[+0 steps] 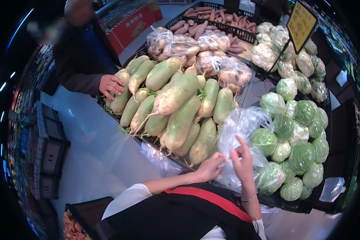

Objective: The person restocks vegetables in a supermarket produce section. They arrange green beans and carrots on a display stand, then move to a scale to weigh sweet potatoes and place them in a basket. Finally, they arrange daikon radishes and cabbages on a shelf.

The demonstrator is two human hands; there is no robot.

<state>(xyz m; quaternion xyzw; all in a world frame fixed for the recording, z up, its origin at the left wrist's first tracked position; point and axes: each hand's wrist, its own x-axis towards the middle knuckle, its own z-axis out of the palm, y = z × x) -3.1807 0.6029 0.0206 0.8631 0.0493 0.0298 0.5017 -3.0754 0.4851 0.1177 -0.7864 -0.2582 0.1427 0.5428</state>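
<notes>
My left hand has its fingers curled in at the near edge of a crumpled clear plastic bag, and they appear to pinch the film. Just to its right, my right hand is raised against the same film, its index finger and thumb apart. Its other fingers are folded, and whether they grip any plastic is hidden. Large green radishes lie piled beyond my left hand. Film-wrapped cabbages are heaped to the right of my right hand, with part of the plastic over the nearest ones.
Across the radishes, another person's hand rests on one at the left end. Bagged roots, sweet potatoes and wrapped cauliflowers fill the far side. A yellow sign stands on a thin post. Behind me is a crate.
</notes>
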